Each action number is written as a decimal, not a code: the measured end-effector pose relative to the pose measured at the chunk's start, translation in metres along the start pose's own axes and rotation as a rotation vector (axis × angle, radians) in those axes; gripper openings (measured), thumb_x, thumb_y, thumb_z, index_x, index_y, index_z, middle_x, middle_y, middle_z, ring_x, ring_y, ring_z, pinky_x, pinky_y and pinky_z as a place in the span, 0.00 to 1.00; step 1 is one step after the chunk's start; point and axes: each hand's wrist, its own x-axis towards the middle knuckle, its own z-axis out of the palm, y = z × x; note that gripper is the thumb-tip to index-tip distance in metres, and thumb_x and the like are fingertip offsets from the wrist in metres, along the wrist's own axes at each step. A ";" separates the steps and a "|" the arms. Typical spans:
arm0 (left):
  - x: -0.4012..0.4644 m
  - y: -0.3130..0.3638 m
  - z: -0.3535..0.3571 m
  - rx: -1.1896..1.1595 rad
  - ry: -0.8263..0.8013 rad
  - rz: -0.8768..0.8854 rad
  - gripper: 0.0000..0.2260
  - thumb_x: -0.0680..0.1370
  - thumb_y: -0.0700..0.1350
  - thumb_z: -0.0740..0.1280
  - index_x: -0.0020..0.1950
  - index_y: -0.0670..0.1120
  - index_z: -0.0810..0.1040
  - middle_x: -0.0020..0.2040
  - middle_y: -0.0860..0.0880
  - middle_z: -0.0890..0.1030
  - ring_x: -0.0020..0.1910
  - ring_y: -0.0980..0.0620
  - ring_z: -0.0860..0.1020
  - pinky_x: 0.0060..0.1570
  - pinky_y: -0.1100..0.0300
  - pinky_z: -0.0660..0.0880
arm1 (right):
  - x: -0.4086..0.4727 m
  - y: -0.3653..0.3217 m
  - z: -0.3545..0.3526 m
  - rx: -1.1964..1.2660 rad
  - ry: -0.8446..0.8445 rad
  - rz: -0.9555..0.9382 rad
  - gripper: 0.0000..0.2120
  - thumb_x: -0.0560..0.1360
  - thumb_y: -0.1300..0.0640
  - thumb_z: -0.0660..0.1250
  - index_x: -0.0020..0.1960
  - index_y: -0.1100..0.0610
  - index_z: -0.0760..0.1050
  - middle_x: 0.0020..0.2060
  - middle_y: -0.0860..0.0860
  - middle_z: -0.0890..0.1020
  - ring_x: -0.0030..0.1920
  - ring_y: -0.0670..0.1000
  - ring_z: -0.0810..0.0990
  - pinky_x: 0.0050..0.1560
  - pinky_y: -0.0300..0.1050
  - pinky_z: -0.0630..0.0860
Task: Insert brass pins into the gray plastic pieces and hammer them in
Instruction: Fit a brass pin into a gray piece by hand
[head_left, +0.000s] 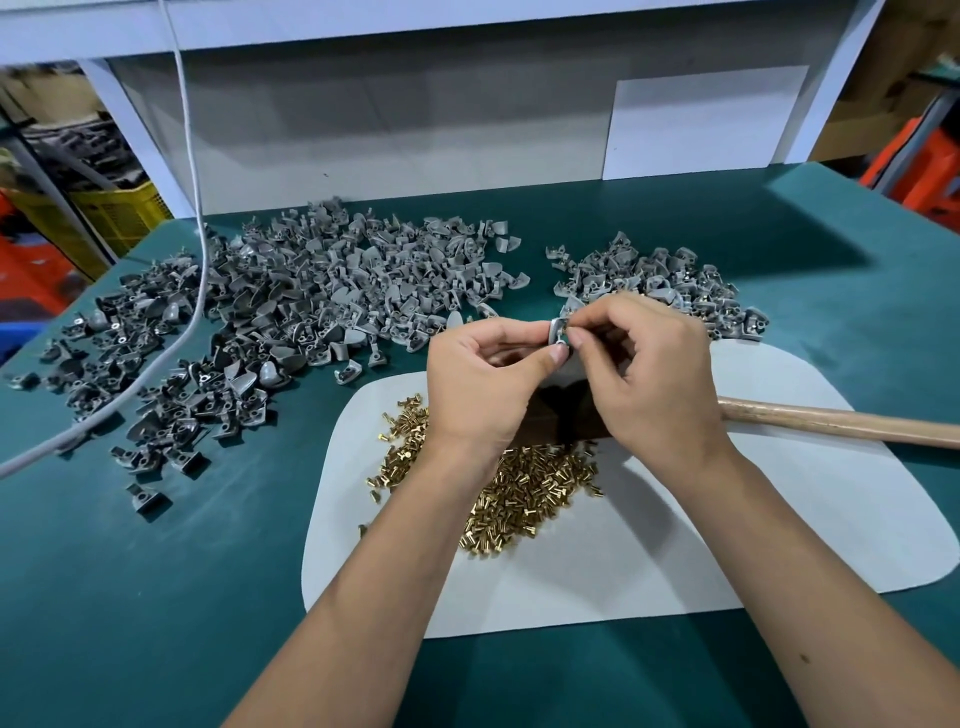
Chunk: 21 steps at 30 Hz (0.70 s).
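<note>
Gray plastic piece (557, 332) pinched in left hand (483, 379) above brass pins (524, 493); right hand (641, 374) fingertips pinched at it, pin itself not discernible; hammer handle (841, 427) lain right on counter (156, 571).

Left hand (485, 374) and right hand (641, 374) pinch gray plastic piece (557, 332) above brass pins (519, 493) on white mat (727, 519)

Matt gray plastic pieces (291, 291) heaped far left on table (130, 597), its green cover dull, faintly scuffed. Shiny brass pins (524, 493) on smooth pale matt mat (779, 519). Bare light wood hammer handle (841, 427) at right. White cord (195, 208) smooth.
</note>
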 end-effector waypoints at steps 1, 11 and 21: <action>0.000 0.000 0.000 0.004 0.000 -0.006 0.09 0.71 0.28 0.76 0.47 0.38 0.86 0.44 0.38 0.87 0.47 0.37 0.85 0.57 0.40 0.81 | 0.000 -0.001 0.000 -0.006 0.003 0.006 0.02 0.75 0.63 0.71 0.45 0.58 0.82 0.40 0.49 0.83 0.42 0.47 0.79 0.45 0.36 0.74; -0.002 -0.007 0.003 0.100 0.034 -0.010 0.08 0.70 0.30 0.78 0.48 0.36 0.86 0.43 0.41 0.87 0.46 0.39 0.86 0.55 0.41 0.82 | -0.004 -0.006 0.003 -0.050 0.022 0.039 0.03 0.73 0.65 0.72 0.42 0.59 0.81 0.38 0.51 0.83 0.39 0.50 0.80 0.43 0.46 0.77; 0.000 -0.001 -0.001 0.384 0.026 0.151 0.20 0.68 0.36 0.81 0.54 0.49 0.81 0.43 0.50 0.86 0.43 0.58 0.86 0.47 0.63 0.82 | 0.008 -0.003 -0.013 -0.003 -0.195 0.019 0.05 0.77 0.62 0.71 0.44 0.57 0.84 0.37 0.48 0.84 0.40 0.46 0.80 0.46 0.42 0.75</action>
